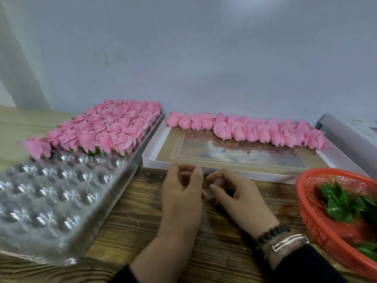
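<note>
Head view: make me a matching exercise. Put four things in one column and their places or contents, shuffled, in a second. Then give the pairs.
Column one
1. clear tray
2. white box
3. red basket
4. beaded bracelet

Column two
A. holds green leaves, at the right
B. on the wrist of the right hand
C. at the left, far part filled with upright pink roses, near cups bare
D. a row of lying rose heads along its far edge

Pairs: 1-C, 2-D, 3-A, 4-B
</note>
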The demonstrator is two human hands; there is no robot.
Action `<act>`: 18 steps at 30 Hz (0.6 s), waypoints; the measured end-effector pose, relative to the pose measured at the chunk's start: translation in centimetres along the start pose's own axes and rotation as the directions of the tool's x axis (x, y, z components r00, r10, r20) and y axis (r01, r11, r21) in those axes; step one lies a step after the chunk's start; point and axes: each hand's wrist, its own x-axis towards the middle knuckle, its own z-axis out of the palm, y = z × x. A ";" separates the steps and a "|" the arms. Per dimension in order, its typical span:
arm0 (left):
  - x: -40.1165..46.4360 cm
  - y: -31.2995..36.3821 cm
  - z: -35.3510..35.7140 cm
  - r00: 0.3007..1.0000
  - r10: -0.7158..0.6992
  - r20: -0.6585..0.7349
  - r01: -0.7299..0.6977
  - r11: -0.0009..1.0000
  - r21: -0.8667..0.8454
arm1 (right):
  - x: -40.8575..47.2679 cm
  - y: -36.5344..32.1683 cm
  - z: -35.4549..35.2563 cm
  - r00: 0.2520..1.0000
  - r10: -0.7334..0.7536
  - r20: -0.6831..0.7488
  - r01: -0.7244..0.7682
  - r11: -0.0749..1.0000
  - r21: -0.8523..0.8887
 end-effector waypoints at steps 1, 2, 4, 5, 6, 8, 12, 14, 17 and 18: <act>0.1 -1.0 0.3 1.000 -0.021 0.013 0.021 1.000 0.015 | 0.1 0.1 0.0 1.000 0.001 -0.021 -0.001 1.000 0.009; 0.3 -1.7 0.6 0.999 -0.005 0.038 0.002 0.998 0.062 | 0.2 0.1 0.0 0.999 0.005 -0.039 -0.004 1.000 0.023; 0.6 -2.5 0.9 0.993 0.052 0.107 -0.066 0.989 0.135 | 0.1 0.1 -0.1 0.998 0.009 -0.058 -0.006 0.999 0.047; 0.7 -2.6 0.9 0.989 0.070 0.134 -0.087 0.988 0.126 | 0.1 0.1 -0.1 0.998 0.003 -0.064 0.000 0.999 0.048; 0.7 -2.7 1.0 0.985 0.078 0.154 -0.094 0.991 0.099 | 0.0 0.1 -0.1 0.998 -0.007 -0.068 0.009 0.999 0.038; 0.8 -2.8 1.1 0.982 0.078 0.173 -0.090 0.994 0.058 | -0.2 0.0 0.0 0.997 -0.026 -0.077 0.027 1.000 0.009; 0.7 -2.9 1.1 0.981 0.071 0.179 -0.065 0.997 -0.037 | 0.0 -1.1 -0.1 0.986 -0.046 -0.159 0.052 0.998 0.039; 0.7 -2.9 1.1 0.980 0.066 0.190 -0.059 0.997 -0.043 | 1.2 -1.9 -0.4 0.982 -0.046 -0.186 0.055 0.998 0.039; 0.6 -2.7 0.9 0.975 0.048 0.215 -0.042 0.999 -0.034 | 4.6 -2.7 -1.4 0.979 -0.076 -0.190 0.050 0.989 -0.138; 0.6 -2.6 0.9 0.973 0.055 0.223 -0.049 0.998 -0.031 | 6.0 -2.8 -1.7 0.983 -0.067 -0.169 0.031 0.978 -0.207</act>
